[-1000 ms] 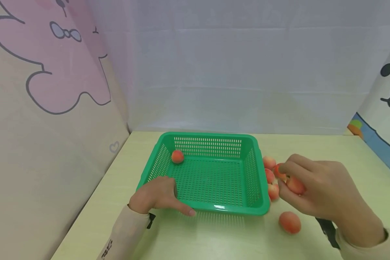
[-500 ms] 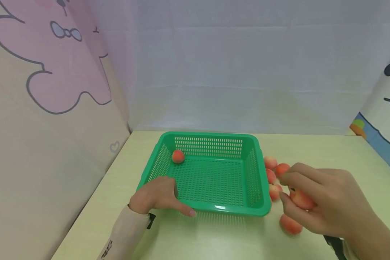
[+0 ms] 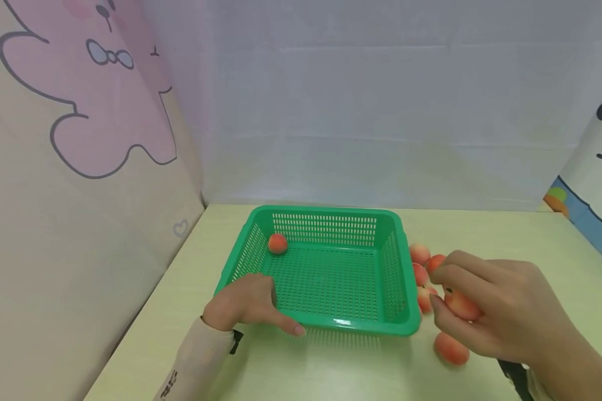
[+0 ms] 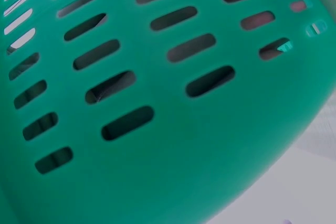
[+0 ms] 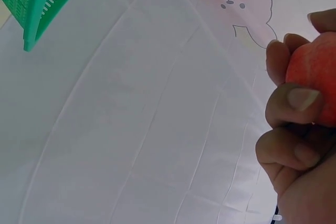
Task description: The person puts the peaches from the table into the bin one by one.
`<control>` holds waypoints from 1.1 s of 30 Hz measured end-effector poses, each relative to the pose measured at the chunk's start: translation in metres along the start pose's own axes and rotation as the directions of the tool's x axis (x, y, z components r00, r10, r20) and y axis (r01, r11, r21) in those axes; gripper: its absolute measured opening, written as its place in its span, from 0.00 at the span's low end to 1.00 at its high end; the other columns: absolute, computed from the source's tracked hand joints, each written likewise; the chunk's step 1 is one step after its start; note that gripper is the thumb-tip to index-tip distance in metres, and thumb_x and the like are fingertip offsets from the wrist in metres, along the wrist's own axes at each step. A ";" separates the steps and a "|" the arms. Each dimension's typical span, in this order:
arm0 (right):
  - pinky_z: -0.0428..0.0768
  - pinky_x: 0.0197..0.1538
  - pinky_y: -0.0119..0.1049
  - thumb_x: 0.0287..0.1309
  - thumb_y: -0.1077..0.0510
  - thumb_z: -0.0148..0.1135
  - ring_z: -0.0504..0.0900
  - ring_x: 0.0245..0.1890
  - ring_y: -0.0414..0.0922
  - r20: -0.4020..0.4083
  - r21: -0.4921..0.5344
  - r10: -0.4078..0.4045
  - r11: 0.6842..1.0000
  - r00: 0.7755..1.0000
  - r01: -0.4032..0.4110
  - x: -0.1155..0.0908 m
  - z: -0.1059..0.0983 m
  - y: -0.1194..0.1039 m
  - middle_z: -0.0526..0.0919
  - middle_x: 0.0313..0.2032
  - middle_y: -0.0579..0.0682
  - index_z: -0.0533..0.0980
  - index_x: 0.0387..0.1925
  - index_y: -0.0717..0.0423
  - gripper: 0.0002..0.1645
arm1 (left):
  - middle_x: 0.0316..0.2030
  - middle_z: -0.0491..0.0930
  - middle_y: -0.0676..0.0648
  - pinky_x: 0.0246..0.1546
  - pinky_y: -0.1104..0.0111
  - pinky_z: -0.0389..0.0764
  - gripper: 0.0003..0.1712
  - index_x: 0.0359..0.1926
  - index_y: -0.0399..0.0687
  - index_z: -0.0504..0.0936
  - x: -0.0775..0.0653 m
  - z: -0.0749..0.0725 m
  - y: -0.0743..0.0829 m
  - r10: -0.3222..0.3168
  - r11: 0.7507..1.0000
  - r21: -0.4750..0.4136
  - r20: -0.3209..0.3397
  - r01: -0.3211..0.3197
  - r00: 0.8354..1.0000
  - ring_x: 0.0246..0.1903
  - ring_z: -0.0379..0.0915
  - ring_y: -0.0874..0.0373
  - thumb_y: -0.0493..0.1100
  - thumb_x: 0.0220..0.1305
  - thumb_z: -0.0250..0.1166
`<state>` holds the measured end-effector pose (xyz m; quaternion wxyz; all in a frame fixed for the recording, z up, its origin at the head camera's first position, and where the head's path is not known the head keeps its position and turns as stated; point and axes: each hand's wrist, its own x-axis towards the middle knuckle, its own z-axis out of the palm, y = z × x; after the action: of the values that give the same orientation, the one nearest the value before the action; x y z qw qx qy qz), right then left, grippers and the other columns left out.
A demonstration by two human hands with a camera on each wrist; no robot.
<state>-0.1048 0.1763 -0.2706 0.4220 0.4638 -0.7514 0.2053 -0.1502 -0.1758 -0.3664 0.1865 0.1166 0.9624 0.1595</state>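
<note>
A green plastic basket (image 3: 331, 328) with slotted walls stands on the table, one red peach (image 3: 277, 244) in its far left corner. My left hand (image 3: 248, 303) grips the front left rim, thumb lying along the front edge; its other fingers are mostly hidden. The basket's slotted wall (image 4: 173, 108) fills the left wrist view. Right of the basket, my right hand (image 3: 501, 306) holds a yellow-red peach (image 3: 461, 305) above the table in curled fingers. The right wrist view has this peach (image 5: 317, 69) at its right edge, with fingertips around it.
Several peaches (image 3: 420, 254) lie against the basket's right side, partly behind my right hand. Another peach (image 3: 451, 348) rests nearer the front, below that hand. A white cloth (image 3: 331, 122) hangs behind the table (image 3: 301, 373), with cartoon-printed cloths (image 3: 105, 234) at the sides.
My right hand has drawn slightly back and right with its peach, uncovering more of the peaches beside the basket. My left hand keeps its place on the rim. The head view has shifted slightly.
</note>
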 end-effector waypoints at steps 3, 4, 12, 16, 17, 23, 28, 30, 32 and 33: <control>0.55 0.13 0.19 0.53 0.52 0.48 0.56 0.12 0.29 -0.006 -0.008 -0.014 1.000 1.000 0.014 0.002 0.001 0.000 0.73 0.23 0.38 0.76 0.22 0.52 0.13 | 0.12 0.52 0.58 0.13 0.69 0.55 0.44 0.14 0.55 0.60 -0.001 0.000 0.000 -0.005 1.000 -0.005 0.001 0.005 1.000 0.13 0.49 0.63 0.86 0.17 0.65; 0.55 0.13 0.19 0.52 0.52 0.48 0.56 0.12 0.28 -0.005 -0.012 -0.016 1.000 1.000 0.016 0.003 0.001 0.000 0.73 0.23 0.38 0.76 0.21 0.52 0.13 | 0.12 0.52 0.58 0.13 0.69 0.55 0.44 0.14 0.55 0.60 -0.001 0.000 0.001 -0.004 1.000 -0.004 0.001 0.004 1.000 0.13 0.49 0.63 0.86 0.17 0.65; 0.54 0.13 0.19 0.52 0.52 0.48 0.55 0.12 0.29 -0.010 -0.030 -0.028 0.999 1.000 0.028 0.017 0.000 -0.005 0.72 0.22 0.37 0.75 0.20 0.51 0.13 | 0.11 0.48 0.59 0.13 0.69 0.52 0.44 0.12 0.57 0.57 -0.003 -0.001 0.002 0.009 1.000 -0.004 -0.005 -0.009 1.000 0.12 0.45 0.64 0.86 0.18 0.64; 0.50 0.13 0.19 0.55 0.52 0.47 0.53 0.12 0.29 -0.041 -0.036 -0.058 0.998 0.997 0.057 0.023 0.003 -0.007 0.68 0.21 0.37 0.71 0.18 0.49 0.14 | 0.10 0.48 0.59 0.12 0.69 0.52 0.44 0.11 0.57 0.57 -0.003 0.000 0.002 0.015 1.000 -0.001 -0.006 -0.015 1.000 0.12 0.45 0.64 0.86 0.18 0.64; 0.50 0.13 0.20 0.55 0.53 0.46 0.53 0.12 0.30 -0.053 -0.037 -0.068 0.997 0.996 0.066 0.024 0.005 -0.006 0.68 0.21 0.37 0.71 0.17 0.50 0.14 | 0.10 0.48 0.59 0.12 0.69 0.52 0.44 0.11 0.57 0.57 -0.002 0.000 0.002 0.015 1.000 0.000 -0.006 -0.015 1.000 0.12 0.45 0.64 0.86 0.18 0.64; 0.51 0.12 0.23 0.49 0.54 0.48 0.53 0.11 0.31 -0.068 -0.046 -0.107 0.993 0.992 0.104 0.026 0.016 0.002 0.69 0.22 0.36 0.74 0.20 0.50 0.10 | 0.11 0.51 0.59 0.13 0.69 0.55 0.44 0.13 0.56 0.60 -0.001 0.001 0.001 0.011 1.000 -0.001 -0.002 -0.011 1.000 0.13 0.50 0.63 0.86 0.17 0.64; 0.48 0.13 0.27 0.43 0.56 0.51 0.50 0.12 0.33 -0.070 -0.024 -0.133 0.991 0.989 0.132 0.039 0.029 0.012 0.65 0.21 0.36 0.74 0.21 0.50 0.05 | 0.12 0.52 0.58 0.13 0.69 0.55 0.44 0.14 0.56 0.60 -0.001 0.000 0.001 0.011 1.000 0.002 -0.008 -0.011 1.000 0.13 0.50 0.63 0.86 0.18 0.64; 0.47 0.13 0.28 0.42 0.56 0.50 0.50 0.12 0.33 -0.078 -0.023 -0.148 0.989 0.986 0.146 0.048 0.032 0.012 0.62 0.20 0.35 0.72 0.20 0.49 0.05 | 0.12 0.52 0.58 0.14 0.69 0.55 0.44 0.15 0.56 0.60 -0.002 0.000 0.001 0.012 1.000 -0.006 -0.008 -0.013 1.000 0.13 0.49 0.63 0.86 0.18 0.64; 0.48 0.13 0.29 0.41 0.57 0.50 0.50 0.12 0.33 -0.088 -0.021 -0.163 0.987 0.983 0.161 0.057 0.034 0.010 0.61 0.19 0.36 0.72 0.20 0.49 0.04 | 0.11 0.51 0.58 0.13 0.69 0.54 0.44 0.14 0.56 0.60 -0.002 0.000 0.001 0.011 1.000 -0.013 -0.009 -0.012 1.000 0.13 0.48 0.63 0.85 0.18 0.65; 0.49 0.12 0.29 0.40 0.57 0.50 0.50 0.12 0.33 -0.088 -0.022 -0.168 0.986 0.982 0.167 0.063 0.035 0.008 0.61 0.19 0.36 0.71 0.20 0.49 0.03 | 0.11 0.51 0.58 0.13 0.69 0.54 0.44 0.14 0.56 0.59 -0.002 -0.001 0.001 0.012 1.000 -0.016 -0.008 -0.012 1.000 0.13 0.48 0.63 0.85 0.18 0.65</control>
<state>-0.1400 0.1231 -0.2378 0.4743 0.5127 -0.6915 0.1843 -0.1481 -0.1756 -0.3647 0.1824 0.1204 0.9611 0.1687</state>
